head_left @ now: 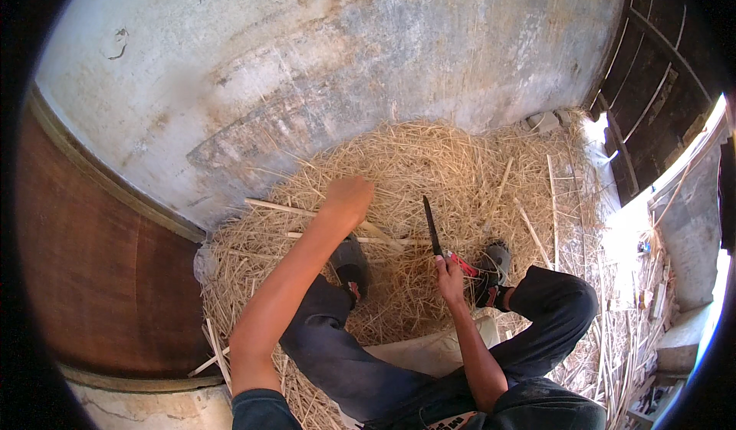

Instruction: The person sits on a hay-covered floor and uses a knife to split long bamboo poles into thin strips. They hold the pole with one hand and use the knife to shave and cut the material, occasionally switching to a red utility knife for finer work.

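My right hand (451, 280) is wrapped round the handle end of a knife (432, 227) with a long, dark, narrow blade, which points away from me. Its handle is mostly hidden in my grip; a red part shows beside the hand. My left hand (350, 198) is held closed above the straw, farther out and to the left of the blade. What it holds, if anything, is hidden by the hand. Pale strips (379, 240) lie just below it, between my feet. A thick layer of straw-like shavings (429, 154) spreads under both hands.
A stained, pale wall (368, 62) rises behind the straw. A brown wooden panel (100, 261) stands at the left. My dark shoes (349, 265) rest in the straw. Loose sticks (552, 211) lie at the right, near dark boards (652, 70) and bright daylight.
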`<action>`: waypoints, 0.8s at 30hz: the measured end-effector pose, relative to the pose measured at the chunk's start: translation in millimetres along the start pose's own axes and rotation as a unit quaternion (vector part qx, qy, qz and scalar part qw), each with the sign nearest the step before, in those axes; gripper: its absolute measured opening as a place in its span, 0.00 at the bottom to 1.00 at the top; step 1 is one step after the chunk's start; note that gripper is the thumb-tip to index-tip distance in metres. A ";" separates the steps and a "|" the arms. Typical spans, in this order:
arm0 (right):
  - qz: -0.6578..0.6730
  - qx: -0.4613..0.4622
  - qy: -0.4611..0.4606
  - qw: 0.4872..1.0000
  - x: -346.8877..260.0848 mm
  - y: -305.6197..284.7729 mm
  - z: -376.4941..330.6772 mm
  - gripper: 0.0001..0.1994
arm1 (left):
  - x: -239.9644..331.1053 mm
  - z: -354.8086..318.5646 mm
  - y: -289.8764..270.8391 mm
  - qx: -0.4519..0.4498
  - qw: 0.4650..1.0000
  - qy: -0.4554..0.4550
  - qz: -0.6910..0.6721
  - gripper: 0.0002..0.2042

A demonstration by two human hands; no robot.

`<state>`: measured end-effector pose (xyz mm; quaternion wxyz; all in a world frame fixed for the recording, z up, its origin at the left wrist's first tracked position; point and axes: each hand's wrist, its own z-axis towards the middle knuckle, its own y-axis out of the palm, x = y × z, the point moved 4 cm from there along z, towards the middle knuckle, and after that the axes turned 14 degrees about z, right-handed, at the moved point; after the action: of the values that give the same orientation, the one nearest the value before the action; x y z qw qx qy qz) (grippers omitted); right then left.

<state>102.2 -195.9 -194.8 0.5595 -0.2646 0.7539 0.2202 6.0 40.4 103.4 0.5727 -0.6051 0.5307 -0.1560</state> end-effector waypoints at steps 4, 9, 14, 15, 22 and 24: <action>0.037 -0.025 0.045 0.998 -0.2 10.7 -7.5 0.25 | -3.6 18.6 18.5 0.126 0.991 0.012 -0.043 0.06; 0.070 -0.039 0.028 0.996 22.5 5.5 -7.3 0.19 | 3.1 33.4 30.7 0.083 0.975 0.059 -0.195 0.03; 0.126 -0.030 0.061 0.990 22.7 12.2 -15.5 0.18 | 8.6 8.6 18.7 0.127 0.961 0.027 -0.246 0.05; 0.139 -0.031 0.062 0.988 17.7 13.9 -17.9 0.18 | 9.9 2.6 11.9 0.132 0.956 0.025 -0.260 0.05; 0.106 -0.086 0.089 0.987 16.2 27.4 -16.9 0.23 | 46.0 16.9 80.2 0.084 0.954 0.038 -0.287 0.06; 0.078 -0.072 0.077 0.991 30.1 26.9 -12.0 0.24 | 57.7 22.9 90.1 0.046 0.961 0.049 -0.269 0.06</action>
<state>69.1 -187.6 -219.4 0.4602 -0.2610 0.7953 0.2958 4.8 24.9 -4.9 0.5099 -0.6901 0.3680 -0.3582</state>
